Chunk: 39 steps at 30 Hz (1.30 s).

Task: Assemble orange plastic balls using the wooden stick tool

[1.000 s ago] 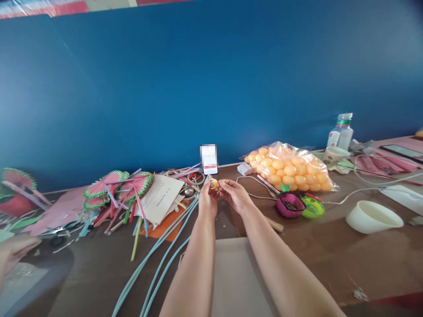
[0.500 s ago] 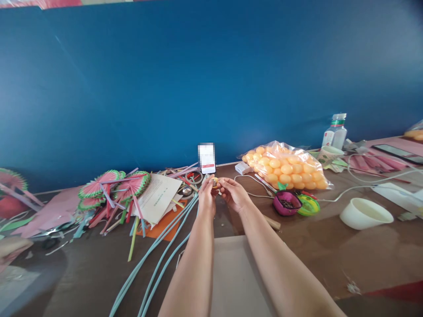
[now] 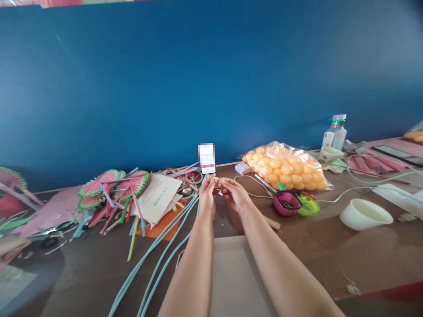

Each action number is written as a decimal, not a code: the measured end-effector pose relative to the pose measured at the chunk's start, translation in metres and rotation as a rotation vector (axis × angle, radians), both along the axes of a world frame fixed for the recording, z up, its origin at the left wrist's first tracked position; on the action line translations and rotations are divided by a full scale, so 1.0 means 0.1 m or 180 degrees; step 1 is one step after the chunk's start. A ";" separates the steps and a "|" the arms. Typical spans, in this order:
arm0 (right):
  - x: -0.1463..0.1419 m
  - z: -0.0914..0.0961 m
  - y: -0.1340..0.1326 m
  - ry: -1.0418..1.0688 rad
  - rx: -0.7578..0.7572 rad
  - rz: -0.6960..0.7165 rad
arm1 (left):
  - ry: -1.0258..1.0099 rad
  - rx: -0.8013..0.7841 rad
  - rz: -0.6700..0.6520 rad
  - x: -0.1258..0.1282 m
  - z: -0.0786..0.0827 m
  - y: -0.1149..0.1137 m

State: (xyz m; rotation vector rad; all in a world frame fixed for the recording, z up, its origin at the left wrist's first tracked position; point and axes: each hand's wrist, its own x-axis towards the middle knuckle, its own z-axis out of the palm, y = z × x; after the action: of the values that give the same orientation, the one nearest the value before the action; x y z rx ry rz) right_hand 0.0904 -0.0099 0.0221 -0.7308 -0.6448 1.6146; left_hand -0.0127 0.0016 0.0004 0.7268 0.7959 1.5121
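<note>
My left hand (image 3: 207, 199) and my right hand (image 3: 234, 194) meet at the middle of the table, fingertips close together. Pinched in the left fingers is a small yellow-orange piece (image 3: 216, 181), too small to name. My right thumb and fingers close at its right side; whether they grip the same piece I cannot tell. Just behind the hands a phone (image 3: 207, 159) stands upright with its screen lit. Right of them are a purple cup-shaped pouch (image 3: 286, 207) with small dark bits inside and a bright green open dish (image 3: 309, 205).
A clear bag of orange balls (image 3: 287, 169) lies back right, near a bottle (image 3: 335, 132) and a white bowl (image 3: 361, 214). Pink-green paper fans (image 3: 102, 187), papers (image 3: 157, 198) and pale blue cords (image 3: 158, 251) lie left. Another person's hand (image 3: 11, 248) shows at the left edge.
My hands stay in nearly the same place, with only a slight shift of the fingers around the small piece. The other person's hand has shifted a little.
</note>
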 end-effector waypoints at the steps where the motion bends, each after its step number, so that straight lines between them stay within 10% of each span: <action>1: 0.00 0.00 0.00 0.0004 -0.0010 -0.0012 | -0.0009 0.0001 -0.0004 0.00 0.00 0.00; 39: -0.05 0.02 -0.02 -0.0163 0.0064 -0.0248 | -0.0057 -0.0045 -0.0005 0.01 0.04 -0.03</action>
State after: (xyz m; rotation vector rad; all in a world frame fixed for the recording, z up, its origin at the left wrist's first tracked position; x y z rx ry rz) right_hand 0.0858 -0.0120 0.0246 -0.7756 -0.6606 1.5201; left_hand -0.0117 -0.0013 0.0042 0.7023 0.7915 1.5081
